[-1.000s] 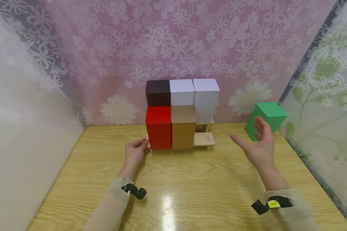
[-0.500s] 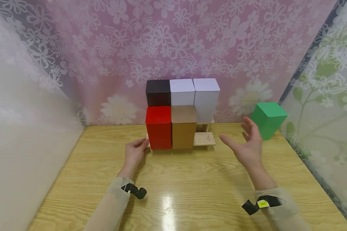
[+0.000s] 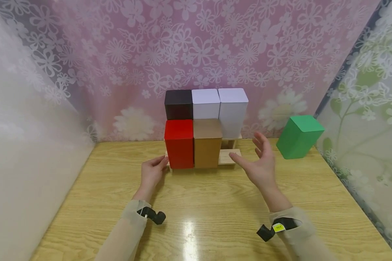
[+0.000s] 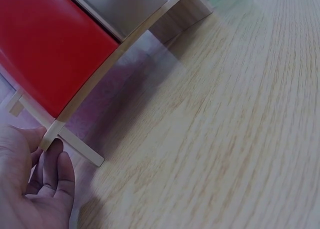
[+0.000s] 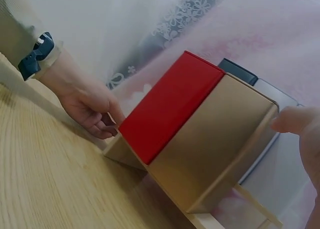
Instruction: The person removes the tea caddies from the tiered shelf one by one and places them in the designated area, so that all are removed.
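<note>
A two-tier wooden stand [image 3: 225, 158] at the back of the table bears a red box [image 3: 179, 150] and a gold-brown box [image 3: 207, 150] on its lower, front step. My left hand [image 3: 151, 173] pinches the left end of that step; in the left wrist view the thumb lies on top of the wood [image 4: 51, 134] and the fingers are below it. My right hand [image 3: 262, 166] is spread with nothing in it, at the step's bare right end. Its thumb overlaps that end in the head view.
On the upper step behind stand a black box [image 3: 178, 105] and two white boxes [image 3: 205, 105]. A green box [image 3: 298, 139] stands at the table's back right. Flowered curtain [image 3: 199, 43] hangs behind, with pale walls on both sides.
My right hand has moved left, from in front of the green box to the right end of the stand, fingers still spread. My left hand has stayed on the stand's left end.
</note>
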A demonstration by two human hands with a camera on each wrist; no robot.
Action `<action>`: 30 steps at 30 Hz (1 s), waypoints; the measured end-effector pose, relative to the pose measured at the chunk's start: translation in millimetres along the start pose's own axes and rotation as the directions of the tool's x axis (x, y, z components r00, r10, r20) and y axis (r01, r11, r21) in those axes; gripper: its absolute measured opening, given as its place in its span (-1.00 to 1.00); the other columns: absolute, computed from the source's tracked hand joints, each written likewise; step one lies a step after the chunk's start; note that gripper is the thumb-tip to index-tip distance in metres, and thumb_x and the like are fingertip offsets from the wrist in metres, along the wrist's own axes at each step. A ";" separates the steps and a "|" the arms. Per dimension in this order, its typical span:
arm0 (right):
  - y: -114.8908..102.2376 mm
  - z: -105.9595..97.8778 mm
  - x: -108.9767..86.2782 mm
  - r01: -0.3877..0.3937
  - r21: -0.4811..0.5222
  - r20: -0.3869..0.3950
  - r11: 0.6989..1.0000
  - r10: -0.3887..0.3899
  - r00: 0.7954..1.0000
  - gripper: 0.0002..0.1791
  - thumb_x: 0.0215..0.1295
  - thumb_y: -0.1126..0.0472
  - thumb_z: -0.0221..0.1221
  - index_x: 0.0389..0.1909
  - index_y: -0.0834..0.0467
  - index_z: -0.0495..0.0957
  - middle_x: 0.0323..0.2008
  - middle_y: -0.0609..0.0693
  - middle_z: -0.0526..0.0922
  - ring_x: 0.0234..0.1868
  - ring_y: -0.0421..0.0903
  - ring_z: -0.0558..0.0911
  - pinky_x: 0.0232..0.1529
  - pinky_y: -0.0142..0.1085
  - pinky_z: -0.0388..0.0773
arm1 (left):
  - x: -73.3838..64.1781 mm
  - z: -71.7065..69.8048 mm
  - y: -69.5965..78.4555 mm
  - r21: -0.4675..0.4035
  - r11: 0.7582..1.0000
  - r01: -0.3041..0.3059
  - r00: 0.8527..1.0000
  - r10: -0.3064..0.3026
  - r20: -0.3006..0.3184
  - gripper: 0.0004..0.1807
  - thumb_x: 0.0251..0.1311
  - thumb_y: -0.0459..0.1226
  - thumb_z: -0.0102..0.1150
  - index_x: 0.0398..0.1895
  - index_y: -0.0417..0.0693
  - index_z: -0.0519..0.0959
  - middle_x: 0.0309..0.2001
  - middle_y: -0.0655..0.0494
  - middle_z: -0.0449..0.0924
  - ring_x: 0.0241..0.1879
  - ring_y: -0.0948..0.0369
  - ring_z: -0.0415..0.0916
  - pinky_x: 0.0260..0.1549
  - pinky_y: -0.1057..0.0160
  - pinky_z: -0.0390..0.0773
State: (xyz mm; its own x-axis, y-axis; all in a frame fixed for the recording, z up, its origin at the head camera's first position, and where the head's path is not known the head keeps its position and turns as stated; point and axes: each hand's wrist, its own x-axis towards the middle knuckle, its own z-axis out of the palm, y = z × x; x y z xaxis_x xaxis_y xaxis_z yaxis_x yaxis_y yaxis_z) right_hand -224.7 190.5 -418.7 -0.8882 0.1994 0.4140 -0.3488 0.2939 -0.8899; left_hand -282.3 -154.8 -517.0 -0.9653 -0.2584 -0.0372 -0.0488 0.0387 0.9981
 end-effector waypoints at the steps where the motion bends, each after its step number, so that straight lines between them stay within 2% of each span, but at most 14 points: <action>1: 0.1 3.5 -0.3 0.001 -0.001 0.005 1.000 -0.001 1.000 0.09 0.06 0.28 0.64 0.58 0.14 0.24 0.50 -0.03 0.35 0.51 0.00 0.33 0.54 0.07 0.24 | 0.7 -0.1 -0.3 -0.001 1.000 -0.002 1.000 0.002 0.000 -0.68 0.42 -0.30 0.39 0.11 -0.35 0.73 0.07 -0.25 0.72 -0.16 0.18 0.75 -0.20 0.31 0.78; 9: 3.6 31.5 -6.4 0.018 0.004 0.041 1.000 -0.018 0.999 0.11 0.03 0.29 0.66 0.58 0.20 0.23 0.52 0.12 0.33 0.51 0.08 0.31 0.55 0.13 0.21 | 3.0 -0.3 -1.9 -0.033 0.999 -0.004 1.000 0.004 -0.002 -0.69 0.39 -0.33 0.41 0.09 -0.37 0.74 0.06 -0.27 0.73 -0.16 0.17 0.75 -0.21 0.29 0.78; 14: 3.8 48.8 -10.8 0.028 0.010 0.068 1.000 -0.029 0.997 0.10 0.05 0.22 0.66 0.56 0.23 0.24 0.50 0.13 0.35 0.49 0.05 0.34 0.52 0.14 0.24 | 2.5 0.1 -2.1 -0.036 0.999 -0.010 1.000 0.010 -0.004 -0.69 0.39 -0.32 0.42 0.08 -0.36 0.75 0.05 -0.25 0.73 -0.14 0.17 0.74 -0.22 0.29 0.78; 18: 4.3 62.9 -13.3 0.042 0.020 0.074 0.999 -0.043 0.996 0.10 0.06 0.18 0.66 0.55 0.27 0.24 0.48 0.18 0.36 0.46 0.11 0.35 0.49 0.20 0.27 | 1.7 0.0 -1.4 -0.038 0.999 -0.009 1.000 0.008 -0.003 -0.69 0.40 -0.33 0.40 0.10 -0.38 0.73 0.06 -0.26 0.73 -0.13 0.17 0.74 -0.21 0.30 0.78; 21: 3.4 73.7 -14.8 0.043 0.033 0.062 0.999 -0.045 0.997 0.11 0.06 0.18 0.66 0.55 0.29 0.22 0.48 0.18 0.35 0.46 0.16 0.34 0.47 0.20 0.30 | 1.6 0.0 -0.9 -0.038 0.999 -0.001 1.000 0.001 -0.006 -0.69 0.40 -0.34 0.40 0.10 -0.38 0.73 0.06 -0.27 0.73 -0.15 0.17 0.74 -0.21 0.29 0.78; 27: 0.0 92.5 -19.1 0.018 0.018 0.024 1.000 -0.018 1.000 0.14 0.08 0.13 0.65 0.59 0.20 0.16 0.49 0.02 0.35 0.46 0.06 0.34 0.47 0.15 0.35 | 1.5 -0.3 -0.2 -0.039 0.999 0.011 1.000 -0.011 -0.008 -0.67 0.39 -0.32 0.42 0.10 -0.37 0.73 0.06 -0.28 0.72 -0.19 0.20 0.74 -0.21 0.30 0.78; 30: 1.8 100.7 -19.5 0.023 0.000 -0.006 1.000 -0.023 1.000 0.14 0.08 0.14 0.64 0.59 0.19 0.15 0.48 0.03 0.35 0.43 0.05 0.35 0.45 0.16 0.36 | 1.2 0.0 -0.1 -0.041 0.999 0.010 1.000 -0.010 -0.008 -0.67 0.38 -0.31 0.43 0.10 -0.38 0.73 0.06 -0.28 0.72 -0.21 0.22 0.74 -0.22 0.30 0.78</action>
State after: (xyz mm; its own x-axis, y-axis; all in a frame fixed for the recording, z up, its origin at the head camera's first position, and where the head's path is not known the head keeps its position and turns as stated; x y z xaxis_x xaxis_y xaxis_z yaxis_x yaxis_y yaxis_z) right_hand -238.1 93.0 -447.6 -0.8781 0.1977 0.4358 -0.3697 0.2981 -0.8801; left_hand -283.5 -155.1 -517.1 -0.9627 -0.2665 -0.0471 -0.0479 -0.0032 0.9988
